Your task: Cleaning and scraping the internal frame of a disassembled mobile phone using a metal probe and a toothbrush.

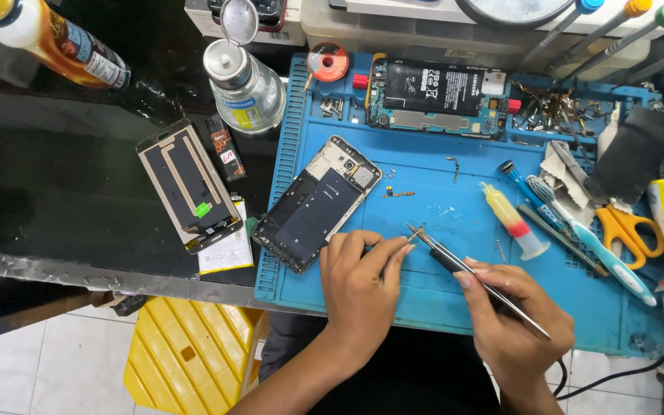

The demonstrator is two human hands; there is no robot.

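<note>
Tweezers (474, 275) pinched in my right hand (516, 323) slant up-left to a tiny part (416, 233) pinched by my left hand (359, 284).

Two hands (363, 288) at work — two bottles (246, 84), one pair of scissors (630, 228), one opened phone (317, 203).

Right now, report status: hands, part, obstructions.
Left hand pinching small part on blue mat. Right hand holding tweezers, tips at part. Open phone frame beside left hand, apart.
</note>
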